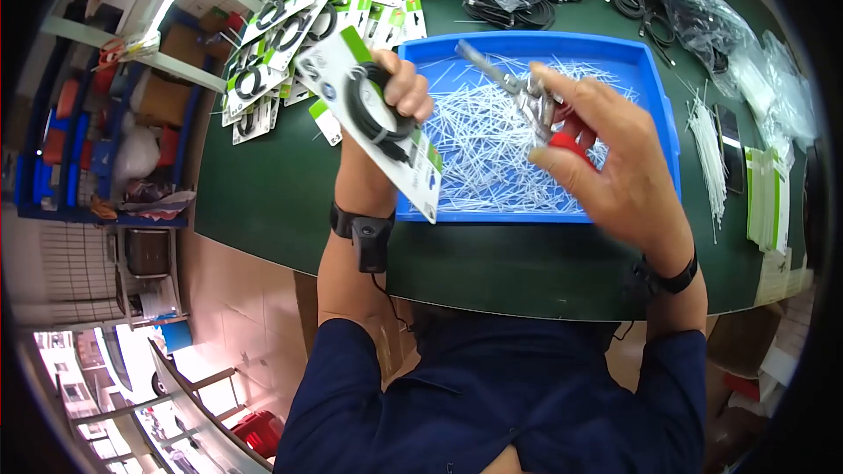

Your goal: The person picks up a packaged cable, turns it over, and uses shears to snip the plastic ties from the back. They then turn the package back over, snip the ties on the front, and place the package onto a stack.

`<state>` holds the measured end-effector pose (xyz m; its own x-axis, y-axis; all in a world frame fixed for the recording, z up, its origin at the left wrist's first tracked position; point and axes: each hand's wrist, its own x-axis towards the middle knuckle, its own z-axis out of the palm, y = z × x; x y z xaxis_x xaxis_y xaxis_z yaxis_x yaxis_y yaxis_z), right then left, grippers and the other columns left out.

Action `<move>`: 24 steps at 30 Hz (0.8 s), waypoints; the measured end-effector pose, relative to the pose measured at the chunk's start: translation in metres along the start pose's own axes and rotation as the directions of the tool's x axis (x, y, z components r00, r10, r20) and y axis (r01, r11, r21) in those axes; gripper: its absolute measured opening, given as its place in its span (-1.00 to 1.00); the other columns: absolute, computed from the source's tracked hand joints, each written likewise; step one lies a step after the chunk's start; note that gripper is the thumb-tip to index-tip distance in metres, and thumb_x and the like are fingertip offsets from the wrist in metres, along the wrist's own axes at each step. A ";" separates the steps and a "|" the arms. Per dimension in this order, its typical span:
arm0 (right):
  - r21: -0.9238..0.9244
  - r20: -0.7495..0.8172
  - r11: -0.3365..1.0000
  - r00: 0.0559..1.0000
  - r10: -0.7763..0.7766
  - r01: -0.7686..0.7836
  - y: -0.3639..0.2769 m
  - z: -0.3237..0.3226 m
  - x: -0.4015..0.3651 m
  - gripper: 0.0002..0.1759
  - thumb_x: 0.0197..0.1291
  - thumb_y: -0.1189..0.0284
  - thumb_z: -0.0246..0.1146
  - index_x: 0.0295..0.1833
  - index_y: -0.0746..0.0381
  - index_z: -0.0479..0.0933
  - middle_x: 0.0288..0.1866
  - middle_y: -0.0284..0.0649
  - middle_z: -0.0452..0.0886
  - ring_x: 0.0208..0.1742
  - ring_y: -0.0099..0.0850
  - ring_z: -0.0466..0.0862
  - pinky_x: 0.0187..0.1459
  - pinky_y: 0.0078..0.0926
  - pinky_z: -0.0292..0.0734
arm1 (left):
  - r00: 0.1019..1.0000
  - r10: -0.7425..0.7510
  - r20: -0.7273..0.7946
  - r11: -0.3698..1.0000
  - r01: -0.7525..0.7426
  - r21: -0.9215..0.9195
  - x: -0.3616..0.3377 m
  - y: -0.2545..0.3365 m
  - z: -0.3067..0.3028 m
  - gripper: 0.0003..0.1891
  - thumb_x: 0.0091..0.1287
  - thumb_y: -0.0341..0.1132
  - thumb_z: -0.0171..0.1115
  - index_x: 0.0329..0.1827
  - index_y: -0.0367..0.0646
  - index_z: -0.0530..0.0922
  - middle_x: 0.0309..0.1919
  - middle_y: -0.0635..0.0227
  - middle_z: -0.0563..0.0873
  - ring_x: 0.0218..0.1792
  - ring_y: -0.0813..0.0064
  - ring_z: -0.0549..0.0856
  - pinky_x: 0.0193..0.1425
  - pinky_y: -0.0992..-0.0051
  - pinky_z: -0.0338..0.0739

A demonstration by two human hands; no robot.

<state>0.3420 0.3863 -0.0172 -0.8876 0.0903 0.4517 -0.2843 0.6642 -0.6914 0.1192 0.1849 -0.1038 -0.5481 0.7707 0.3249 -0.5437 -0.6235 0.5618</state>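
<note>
My left hand (404,88) grips a white and green card (338,92) that bears a coiled black cable (373,110). The card is tilted, its lower end over the left edge of the blue tray (527,218). Over the tray's right part, my right hand (606,145) is closed around cutting pliers (531,104) with a red handle, their jaws pointing up and left. Many cut white zip tie pieces (483,145) lie in the tray below both hands.
A pile of carded cables (281,35) lies at the back left of the green table (263,184). Bagged black cables (509,0) are at the back. To the right are white zip ties (707,154), a phone (729,149) and stacked green-white cards (766,202).
</note>
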 end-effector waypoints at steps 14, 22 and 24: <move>-0.092 0.147 0.996 0.989 -0.007 0.020 -0.014 0.019 -0.009 -0.18 0.02 0.52 0.62 0.47 0.21 0.56 -0.10 -0.09 0.68 -0.22 -0.23 0.69 -0.17 -0.32 0.64 | 0.985 -0.158 -0.067 0.984 0.152 -0.088 -0.014 -0.024 0.070 -0.44 0.80 0.07 -0.25 -0.29 -0.12 0.50 -0.55 0.36 0.48 -0.56 0.41 0.54 -0.45 0.40 0.56; -0.100 0.139 0.995 0.990 -0.016 0.030 -0.019 0.015 -0.013 -0.20 0.03 0.51 0.61 0.46 0.22 0.57 -0.16 -0.10 0.65 -0.24 -0.21 0.67 -0.20 -0.28 0.60 | 0.979 -0.194 -0.063 0.978 0.198 0.066 -0.015 -0.021 0.044 -0.49 0.77 0.06 -0.13 -0.23 -0.17 0.51 -0.57 0.34 0.46 -0.60 0.46 0.51 -0.54 0.51 0.50; -0.108 0.156 0.994 0.988 -0.007 0.024 -0.021 0.012 -0.013 -0.21 0.03 0.51 0.61 0.45 0.22 0.57 -0.18 -0.10 0.63 -0.26 -0.19 0.65 -0.23 -0.27 0.56 | 0.983 -0.151 -0.105 0.977 0.164 0.135 -0.017 -0.019 0.048 -0.50 0.76 0.04 -0.10 -0.23 -0.19 0.49 -0.57 0.34 0.46 -0.60 0.48 0.51 -0.54 0.54 0.50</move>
<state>0.3554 0.3624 -0.0153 -0.9315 -0.0313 0.3624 -0.2644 0.7425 -0.6154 0.1695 0.1898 -0.0842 -0.5233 0.8379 0.1549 -0.5352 -0.4647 0.7054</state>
